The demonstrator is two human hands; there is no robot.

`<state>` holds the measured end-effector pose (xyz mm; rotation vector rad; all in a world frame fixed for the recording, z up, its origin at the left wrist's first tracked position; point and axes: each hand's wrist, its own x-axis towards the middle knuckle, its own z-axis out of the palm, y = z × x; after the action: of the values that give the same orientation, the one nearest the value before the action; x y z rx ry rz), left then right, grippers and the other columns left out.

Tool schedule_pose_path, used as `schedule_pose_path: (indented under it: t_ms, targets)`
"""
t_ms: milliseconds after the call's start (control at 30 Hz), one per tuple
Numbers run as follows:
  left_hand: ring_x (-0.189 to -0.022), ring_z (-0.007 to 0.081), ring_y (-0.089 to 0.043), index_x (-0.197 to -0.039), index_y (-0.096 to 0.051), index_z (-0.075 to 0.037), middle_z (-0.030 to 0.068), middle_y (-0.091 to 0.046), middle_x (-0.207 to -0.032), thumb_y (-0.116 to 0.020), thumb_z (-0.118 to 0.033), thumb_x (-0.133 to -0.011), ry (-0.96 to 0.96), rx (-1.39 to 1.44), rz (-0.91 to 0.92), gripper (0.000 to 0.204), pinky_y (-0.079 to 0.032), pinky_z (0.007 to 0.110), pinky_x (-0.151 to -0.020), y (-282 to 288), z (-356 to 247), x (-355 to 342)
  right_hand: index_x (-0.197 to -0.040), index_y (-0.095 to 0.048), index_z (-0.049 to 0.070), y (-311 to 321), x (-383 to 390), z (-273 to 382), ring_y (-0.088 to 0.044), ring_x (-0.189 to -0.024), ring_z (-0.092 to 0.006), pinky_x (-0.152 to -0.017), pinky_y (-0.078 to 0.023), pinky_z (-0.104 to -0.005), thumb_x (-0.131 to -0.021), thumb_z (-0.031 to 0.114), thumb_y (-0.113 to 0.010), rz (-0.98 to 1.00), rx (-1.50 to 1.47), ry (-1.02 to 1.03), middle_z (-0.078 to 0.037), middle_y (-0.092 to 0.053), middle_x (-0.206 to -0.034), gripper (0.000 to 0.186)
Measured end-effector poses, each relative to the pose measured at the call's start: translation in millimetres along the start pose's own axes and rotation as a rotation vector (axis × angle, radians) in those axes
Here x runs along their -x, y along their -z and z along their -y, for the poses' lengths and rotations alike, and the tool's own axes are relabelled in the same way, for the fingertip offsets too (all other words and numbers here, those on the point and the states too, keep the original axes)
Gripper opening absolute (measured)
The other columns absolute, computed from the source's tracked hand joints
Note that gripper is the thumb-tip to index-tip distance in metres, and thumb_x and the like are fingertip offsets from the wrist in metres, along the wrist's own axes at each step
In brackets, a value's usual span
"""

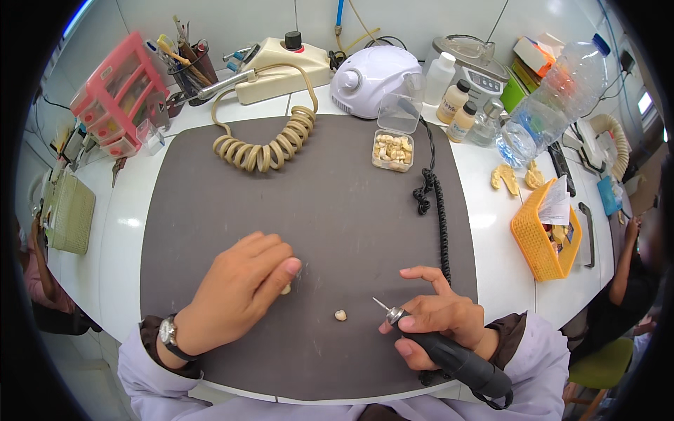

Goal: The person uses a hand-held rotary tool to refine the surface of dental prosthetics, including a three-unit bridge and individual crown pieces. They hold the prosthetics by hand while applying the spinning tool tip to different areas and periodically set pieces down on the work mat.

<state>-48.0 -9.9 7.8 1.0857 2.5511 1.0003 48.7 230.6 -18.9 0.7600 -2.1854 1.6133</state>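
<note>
My right hand is wrapped round a black rotary handpiece, its thin metal bur pointing up and left; the index finger is lifted off. My left hand, with a watch at the wrist, is closed with its back toward me. Below its thumb tip shows a bit of a small cream tooth; the rest is hidden by the fingers. Between the hands a single cream tooth lies on the dark grey mat, touched by neither. A clear box of similar teeth sits open at the mat's far edge.
A coiled beige cord and a black coiled cord lie across the mat. Behind stand a white control unit, bottles and a pen holder. A yellow basket is at right, pink drawers at left. People sit at both sides.
</note>
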Motion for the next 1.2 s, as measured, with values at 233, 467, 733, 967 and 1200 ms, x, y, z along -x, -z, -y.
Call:
schedule_pose_path:
  t_ms: [233, 467, 733, 967, 1200]
  targets:
    - [-0.073, 0.022, -0.049, -0.094, -0.055, -0.002, 0.0091, -0.052, -0.091, -0.057, -0.008, -0.084, -0.032, -0.067, -0.105, 0.011, -0.044, 0.031, -0.067, -12.7, 7.2, -10.2, -0.094, -0.057, 0.005, 8.5, -3.2, -6.1, -0.063, -0.06, -0.0169, -0.093, -0.039, -0.0484, -0.07, 0.005, -0.071, -0.109, -0.019, 0.014, -0.003, -0.06, -0.063, 0.027]
    - [-0.08, 0.022, -0.053, -0.1, -0.053, -0.002, 0.01, -0.051, -0.094, -0.056, -0.011, -0.085, 0.125, 0.007, 0.0, 0.018, -0.045, 0.032, -0.069, 3.0, -6.9, -15.7, -0.099, -0.046, 0.001, 21.0, 0.4, -6.9, -0.065, -0.067, -0.0208, -0.086, -0.043, -0.0428, -0.08, 0.006, -0.062, -0.256, -0.369, -0.371, -0.008, -0.057, -0.073, 0.025]
    - [-0.086, 0.0318, -0.055, -0.099, -0.055, -0.003, 0.0121, -0.054, -0.094, -0.054, -0.008, -0.083, -0.296, -0.357, -0.035, 0.016, -0.044, 0.038, -0.075, 11.6, -14.0, -111.5, -0.095, -0.052, 0.0, 23.5, 5.1, -21.3, -0.067, -0.078, -0.0209, -0.087, -0.045, -0.0374, -0.078, 0.002, -0.064, -0.071, -0.278, -0.13, -0.009, -0.063, -0.075, 0.021]
    - [-0.077, 0.0284, -0.058, -0.083, -0.062, -0.001, 0.0102, -0.06, -0.08, -0.06, -0.008, -0.079, -0.393, -0.16, -0.108, 0.008, -0.046, 0.036, -0.07, -12.3, 9.1, -184.0, -0.096, -0.051, 0.0, 21.7, 4.4, -17.5, -0.066, -0.077, -0.0187, -0.085, -0.046, -0.0328, -0.079, 0.003, -0.063, -0.125, -0.368, -0.239, -0.012, -0.064, -0.076, 0.021]
    - [-0.076, 0.0271, -0.058, -0.083, -0.064, -0.003, 0.0084, -0.06, -0.081, -0.063, -0.01, -0.077, -0.484, -0.202, -0.122, 0.009, -0.046, 0.036, -0.068, -16.0, 11.4, -183.1, -0.096, -0.05, -0.001, 21.1, 3.8, -17.6, -0.066, -0.077, -0.019, -0.073, -0.052, -0.0274, -0.079, 0.002, -0.064, -0.182, -0.405, -0.325, -0.015, -0.062, -0.08, 0.022]
